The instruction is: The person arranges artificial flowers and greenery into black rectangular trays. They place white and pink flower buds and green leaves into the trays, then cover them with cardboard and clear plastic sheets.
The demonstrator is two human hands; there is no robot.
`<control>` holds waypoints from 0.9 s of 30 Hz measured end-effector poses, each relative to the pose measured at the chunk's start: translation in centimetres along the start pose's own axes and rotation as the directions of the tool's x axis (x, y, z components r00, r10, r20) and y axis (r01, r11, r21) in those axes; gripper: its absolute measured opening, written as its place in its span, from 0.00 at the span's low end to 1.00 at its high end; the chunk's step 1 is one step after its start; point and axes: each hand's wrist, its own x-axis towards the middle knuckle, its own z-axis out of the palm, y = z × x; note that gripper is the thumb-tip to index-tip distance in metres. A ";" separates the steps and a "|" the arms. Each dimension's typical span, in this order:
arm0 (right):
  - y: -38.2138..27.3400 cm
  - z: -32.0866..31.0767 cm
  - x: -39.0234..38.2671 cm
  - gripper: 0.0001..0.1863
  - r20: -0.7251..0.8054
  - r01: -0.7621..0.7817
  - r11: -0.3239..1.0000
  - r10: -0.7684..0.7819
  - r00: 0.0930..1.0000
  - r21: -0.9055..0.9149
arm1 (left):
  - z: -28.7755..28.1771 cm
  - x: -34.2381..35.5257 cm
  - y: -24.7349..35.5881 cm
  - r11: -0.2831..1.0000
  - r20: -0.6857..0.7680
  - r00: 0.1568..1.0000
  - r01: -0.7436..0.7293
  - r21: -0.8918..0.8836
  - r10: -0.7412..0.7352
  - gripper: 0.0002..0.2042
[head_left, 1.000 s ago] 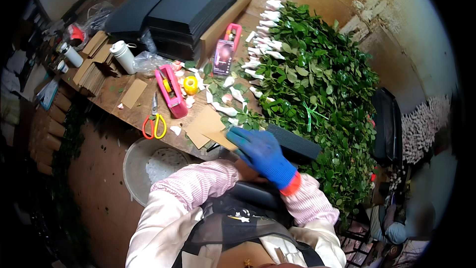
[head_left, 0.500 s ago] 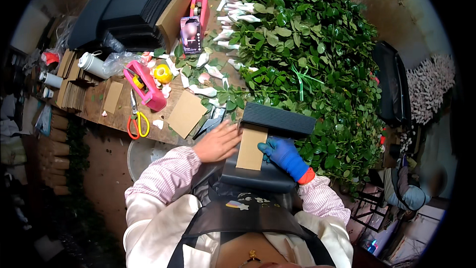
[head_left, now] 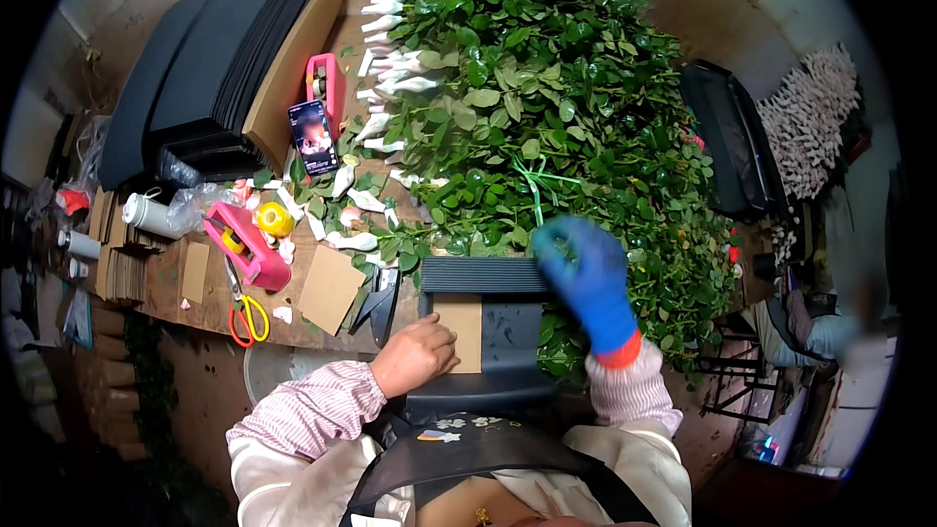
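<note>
My bare left hand (head_left: 414, 355) rests on a small brown card (head_left: 461, 332) that lies on a black corrugated sheet (head_left: 488, 317) in front of me. My right hand (head_left: 586, 278), in a blue glove, is raised over the edge of a big pile of green leafy rose stems (head_left: 547, 107); its fingers are apart and blurred, and I see nothing in them. The buds at the pile's left side are wrapped in white paper (head_left: 386, 29).
A wooden bench (head_left: 210, 304) holds two pink tape dispensers (head_left: 246, 246) (head_left: 326, 86), orange-handled scissors (head_left: 246, 317), a yellow tape roll (head_left: 275, 220), a phone (head_left: 314, 137), a brown card piece (head_left: 330, 290) and stacked black sheets (head_left: 210, 68). A black case (head_left: 727, 137) lies right.
My gloved right hand has left the brown card and risen to the leafy pile. My left hand stays on the card. My head has tilted, shifting the whole view.
</note>
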 end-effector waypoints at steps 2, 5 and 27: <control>5.2 1.8 1.9 0.26 0.107 -0.351 0.887 0.397 0.911 -0.300 | 0.2 -0.2 0.1 1.000 -0.018 1.000 0.005 0.008 -0.005 0.08; 10.2 6.1 3.5 0.29 0.476 -0.459 0.837 0.547 0.688 -0.299 | 0.5 -0.3 0.2 1.000 -0.043 0.999 0.007 0.025 -0.006 0.08; 32.7 -26.0 -40.4 0.26 -0.302 -0.475 0.388 0.920 0.248 0.790 | 1.6 0.0 -0.3 0.998 -0.081 0.995 -0.052 -0.043 0.049 0.07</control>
